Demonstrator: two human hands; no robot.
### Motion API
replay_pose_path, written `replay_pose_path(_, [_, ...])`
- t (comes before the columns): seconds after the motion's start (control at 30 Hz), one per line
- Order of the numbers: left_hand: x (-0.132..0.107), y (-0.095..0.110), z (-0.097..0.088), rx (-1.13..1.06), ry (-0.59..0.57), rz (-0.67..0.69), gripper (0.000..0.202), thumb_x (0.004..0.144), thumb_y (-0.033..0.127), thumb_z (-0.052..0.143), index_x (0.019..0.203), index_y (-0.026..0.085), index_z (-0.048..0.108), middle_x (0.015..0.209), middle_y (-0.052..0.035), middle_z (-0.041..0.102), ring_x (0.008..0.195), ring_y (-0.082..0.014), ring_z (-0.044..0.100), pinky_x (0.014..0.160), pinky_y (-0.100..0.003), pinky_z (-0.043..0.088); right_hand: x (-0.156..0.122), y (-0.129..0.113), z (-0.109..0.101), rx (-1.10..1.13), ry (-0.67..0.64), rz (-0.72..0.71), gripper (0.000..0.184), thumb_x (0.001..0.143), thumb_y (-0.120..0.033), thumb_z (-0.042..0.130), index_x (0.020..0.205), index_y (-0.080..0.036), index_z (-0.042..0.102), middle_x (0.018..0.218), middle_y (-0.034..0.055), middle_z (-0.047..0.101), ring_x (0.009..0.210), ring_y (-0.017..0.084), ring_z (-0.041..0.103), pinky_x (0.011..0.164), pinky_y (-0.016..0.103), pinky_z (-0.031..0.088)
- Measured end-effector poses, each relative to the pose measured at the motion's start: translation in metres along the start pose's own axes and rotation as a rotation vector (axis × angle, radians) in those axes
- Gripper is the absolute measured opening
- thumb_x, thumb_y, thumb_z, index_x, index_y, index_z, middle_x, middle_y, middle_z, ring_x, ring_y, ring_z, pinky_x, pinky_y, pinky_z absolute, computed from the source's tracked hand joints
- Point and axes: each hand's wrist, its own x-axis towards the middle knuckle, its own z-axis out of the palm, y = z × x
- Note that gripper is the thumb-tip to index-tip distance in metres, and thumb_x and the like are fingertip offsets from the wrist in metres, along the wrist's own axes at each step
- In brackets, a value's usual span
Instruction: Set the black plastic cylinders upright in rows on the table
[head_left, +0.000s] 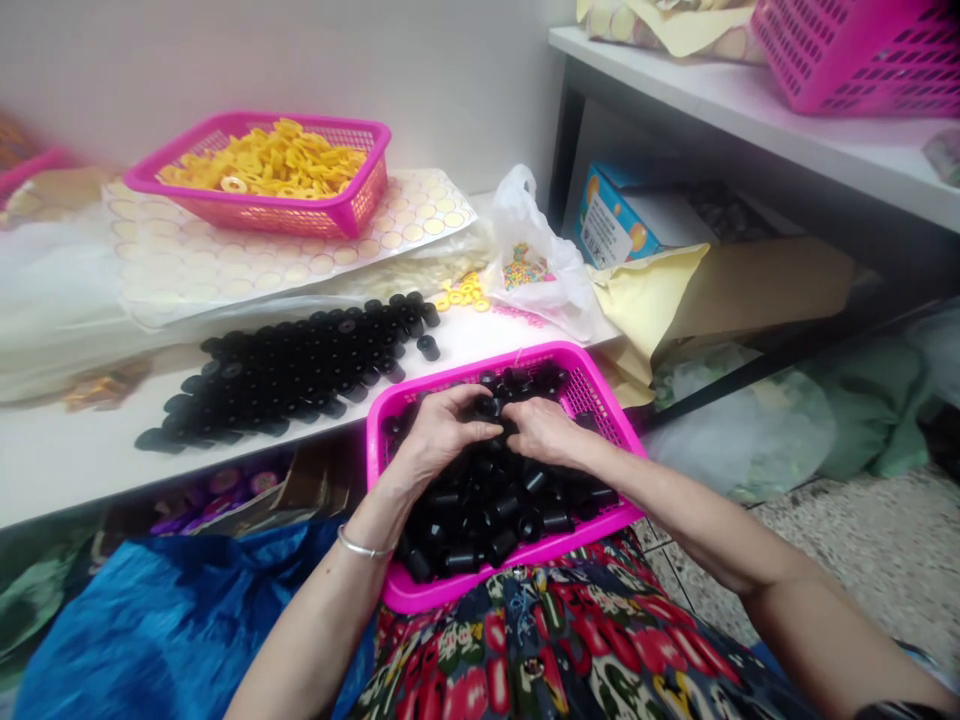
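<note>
Resting on the lap (pixel 570 640), lower centre, pink basket (pixel 390 590) keeps black caps (pixel 487 510) within reach; left hand (pixel 442 430) and right hand (pixel 544 430) together pinch a single cap (pixel 487 407).

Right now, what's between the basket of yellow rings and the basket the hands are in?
In the head view, a spread of black caps lies on the white table between them.

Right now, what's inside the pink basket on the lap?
Black tube-shaped pieces fill the pink basket. The left hand and right hand lie on top, hiding pieces beneath; the basket floor is covered.
</note>
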Motion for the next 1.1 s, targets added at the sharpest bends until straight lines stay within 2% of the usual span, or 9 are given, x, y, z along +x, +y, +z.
replay_pose_path(0.13, [-0.005, -0.001, -0.002, 0.041, -0.023, 0.005, 0.039, 0.048, 0.015, 0.085, 0.084, 0.014, 0.071, 0.079, -0.0028, 0.068, 0.073, -0.0154, 0.062, 0.072, -0.026, 0.05, 0.006, 0.005, 0.003, 0.06, 0.014, -0.037, 0.018, 0.062, -0.013, 0.064, 0.077, -0.019, 0.07, 0.075, 0.0047, 0.07, 0.081, 0.024, 0.065, 0.07, 0.029, 0.045])
replay_pose_path(0.2, [-0.008, 0.0, -0.002, 0.034, -0.026, 0.002, 0.038, 0.05, 0.016, 0.084, 0.085, 0.015, 0.071, 0.08, -0.0031, 0.069, 0.074, -0.0153, 0.062, 0.074, -0.027, 0.049, 0.004, 0.008, -0.002, 0.124, 0.066, -0.044, 0.027, 0.069, -0.018, 0.06, 0.095, -0.018, 0.069, 0.084, 0.0044, 0.069, 0.076, 0.019, 0.064, 0.067, 0.028, 0.046])
replay_pose_path(0.3, [-0.01, 0.001, 0.001, 0.036, -0.037, 0.007, 0.036, 0.053, 0.019, 0.084, 0.087, 0.016, 0.071, 0.082, -0.0025, 0.069, 0.075, -0.015, 0.062, 0.075, -0.026, 0.049, -0.005, 0.009, -0.011, 0.572, 0.154, -0.018, 0.041, 0.079, -0.029, 0.054, 0.118, -0.016, 0.059, 0.075, 0.0011, 0.065, 0.054, 0.012, 0.057, 0.053, 0.025, 0.046])
replay_pose_path(0.4, [-0.011, 0.004, 0.008, 0.054, -0.073, 0.016, 0.034, 0.056, 0.021, 0.082, 0.088, 0.016, 0.072, 0.083, -0.0023, 0.069, 0.075, -0.0152, 0.061, 0.075, -0.026, 0.048, -0.016, 0.003, -0.018, 1.107, 0.155, 0.002, 0.04, 0.073, -0.031, 0.064, 0.111, -0.017, 0.062, 0.059, -0.0039, 0.06, 0.046, 0.01, 0.054, 0.047, 0.022, 0.044])
replay_pose_path(0.47, [-0.011, 0.007, 0.013, 0.062, -0.098, 0.017, 0.033, 0.058, 0.022, 0.081, 0.089, 0.015, 0.071, 0.081, -0.0023, 0.069, 0.074, -0.0152, 0.061, 0.073, -0.025, 0.047, -0.022, -0.002, -0.02, 1.185, 0.149, -0.002, 0.033, 0.071, -0.029, 0.067, 0.102, -0.017, 0.064, 0.057, -0.0033, 0.062, 0.046, 0.01, 0.056, 0.047, 0.021, 0.045])
replay_pose_path(0.73, [-0.014, 0.013, 0.017, 0.166, -0.151, -0.01, 0.03, 0.061, 0.022, 0.078, 0.089, 0.013, 0.072, 0.075, 0.0002, 0.067, 0.069, -0.0136, 0.057, 0.067, -0.023, 0.043, -0.031, -0.007, -0.015, 1.061, 0.199, -0.043, 0.026, 0.072, -0.027, 0.069, 0.095, -0.018, 0.061, 0.059, -0.0019, 0.065, 0.046, 0.01, 0.056, 0.046, 0.021, 0.045])
replay_pose_path(0.87, [-0.015, 0.011, 0.017, 0.192, -0.15, -0.038, 0.03, 0.061, 0.022, 0.077, 0.089, 0.013, 0.072, 0.073, 0.0009, 0.066, 0.067, -0.0128, 0.056, 0.065, -0.023, 0.042, -0.032, -0.006, -0.012, 0.852, 0.191, -0.091, 0.027, 0.076, -0.029, 0.068, 0.101, -0.02, 0.062, 0.065, -0.0021, 0.063, 0.05, 0.011, 0.055, 0.051, 0.024, 0.046])
replay_pose_path(0.97, [-0.014, 0.006, 0.019, 0.156, -0.157, -0.011, 0.034, 0.063, 0.025, 0.077, 0.095, 0.014, 0.072, 0.078, 0.0, 0.067, 0.07, -0.0139, 0.057, 0.066, -0.023, 0.043, -0.03, -0.009, -0.011, 0.567, 0.218, -0.209, 0.023, 0.078, -0.028, 0.066, 0.1, -0.021, 0.066, 0.081, 0.0016, 0.063, 0.066, 0.014, 0.059, 0.061, 0.027, 0.048])
replay_pose_path(1.1, [-0.011, -0.007, 0.02, 0.03, -0.038, 0.127, 0.042, 0.059, 0.02, 0.08, 0.099, 0.016, 0.069, 0.092, -0.0019, 0.068, 0.085, -0.0169, 0.059, 0.081, -0.026, 0.045, -0.027, -0.011, -0.007, 0.259, 0.253, -0.382, 0.026, 0.085, -0.026, 0.056, 0.108, -0.021, 0.067, 0.11, 0.0086, 0.061, 0.102, 0.021, 0.059, 0.085, 0.033, 0.048])
